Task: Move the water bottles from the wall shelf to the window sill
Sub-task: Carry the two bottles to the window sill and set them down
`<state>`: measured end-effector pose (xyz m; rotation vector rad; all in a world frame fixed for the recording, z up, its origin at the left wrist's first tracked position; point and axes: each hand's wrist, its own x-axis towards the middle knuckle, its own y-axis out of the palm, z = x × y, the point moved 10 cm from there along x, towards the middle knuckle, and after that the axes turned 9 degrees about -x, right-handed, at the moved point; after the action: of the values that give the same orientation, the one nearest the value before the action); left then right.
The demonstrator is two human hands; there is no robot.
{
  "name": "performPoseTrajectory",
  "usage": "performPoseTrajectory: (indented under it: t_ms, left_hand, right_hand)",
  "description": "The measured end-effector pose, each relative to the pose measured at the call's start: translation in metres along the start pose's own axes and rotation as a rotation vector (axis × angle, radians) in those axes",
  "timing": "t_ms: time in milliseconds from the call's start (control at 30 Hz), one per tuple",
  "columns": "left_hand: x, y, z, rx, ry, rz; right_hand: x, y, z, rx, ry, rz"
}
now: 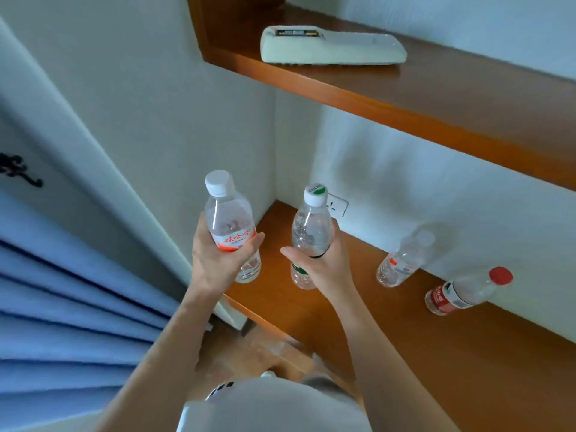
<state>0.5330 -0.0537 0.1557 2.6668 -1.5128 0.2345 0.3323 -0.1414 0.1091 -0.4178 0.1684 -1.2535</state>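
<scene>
The left hand is wrapped around a white-capped bottle with a red label, held upright beyond the left end of the lower wooden shelf. The right hand is clamped on a green-labelled bottle, upright above that shelf's left end. Further right, two more bottles stand on the shelf against the white wall: a clear one, then a red-capped one. A white remote lies on the upper shelf; blue curtains hang left of the shelf

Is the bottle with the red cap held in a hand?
No, the red-capped bottle stands free on the lower shelf, apart from both hands.
</scene>
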Motion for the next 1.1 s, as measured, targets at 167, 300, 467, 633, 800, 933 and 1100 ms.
performPoseTrajectory:
  t_ms: [167, 300, 467, 633, 800, 933, 1100]
  left_hand:
    - [-0.036, -0.062, -0.008, 0.027, -0.014, -0.231]
    - [-0.08, -0.108, -0.011, 0.032, -0.044, -0.442]
    - [-0.157, -0.154, -0.016, 0.075, -0.077, -0.707]
    - [-0.257, -0.186, -0.024, 0.095, -0.104, -0.974]
    - [-0.358, -0.21, -0.038, 0.129, -0.111, -1.226]
    - [-0.43, -0.222, -0.056, 0.193, -0.111, -1.428]
    - [-0.509, -0.243, -0.068, 0.266, -0.124, -1.585]
  right_hand:
    - [-0.005, 0.051, 0.033, 0.062, -0.119, 0.19]
    - [-0.017, 0.086, 0.057, 0.091, -0.191, 0.333]
    - [-0.058, 0.133, 0.081, 0.114, -0.28, 0.522]
    - [-0.127, 0.187, 0.096, 0.147, -0.272, 0.8]
    - [-0.203, 0.229, 0.126, 0.159, -0.373, 1.018]
    - [-0.262, 0.258, 0.154, 0.213, -0.458, 1.162]
    - [-0.334, 0.289, 0.178, 0.229, -0.528, 1.281]
